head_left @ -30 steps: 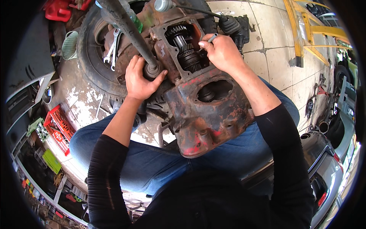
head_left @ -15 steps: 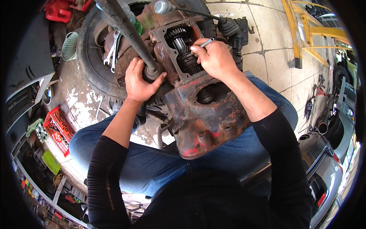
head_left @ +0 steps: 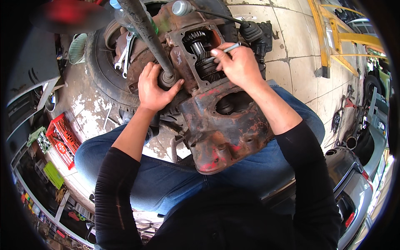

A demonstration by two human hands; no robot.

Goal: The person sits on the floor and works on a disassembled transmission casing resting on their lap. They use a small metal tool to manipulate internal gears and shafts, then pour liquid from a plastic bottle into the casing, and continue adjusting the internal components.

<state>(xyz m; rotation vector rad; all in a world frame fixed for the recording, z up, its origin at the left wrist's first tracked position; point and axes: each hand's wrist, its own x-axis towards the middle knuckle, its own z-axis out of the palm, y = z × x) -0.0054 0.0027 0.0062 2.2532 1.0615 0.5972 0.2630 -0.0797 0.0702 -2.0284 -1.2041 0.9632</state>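
Observation:
Between my legs stands a rusty gearbox housing [head_left: 225,137] with an opening that shows dark gears [head_left: 204,64] inside. My right hand [head_left: 239,66] is over the right edge of that opening, its thumb and fingers pinched on a thin grey metal rod [head_left: 231,47]. The rod's lower end reaches in above the gears. To the left, my left hand [head_left: 155,88] curls round the rounded collar at the foot of a long metal shaft [head_left: 152,37], thumb on the near side. The shaft rises toward the upper left.
A large tire [head_left: 98,75] lies behind the left hand, with wrenches [head_left: 125,56] and a plastic bottle [head_left: 123,18] over it. A capped lever [head_left: 183,8] crosses behind the opening. A red crate [head_left: 62,141] is on the left, a yellow metal frame [head_left: 325,41] at the right.
My right hand has shifted slightly right and down, and the rod now lies flatter with more of it showing. My left hand keeps its place on the collar.

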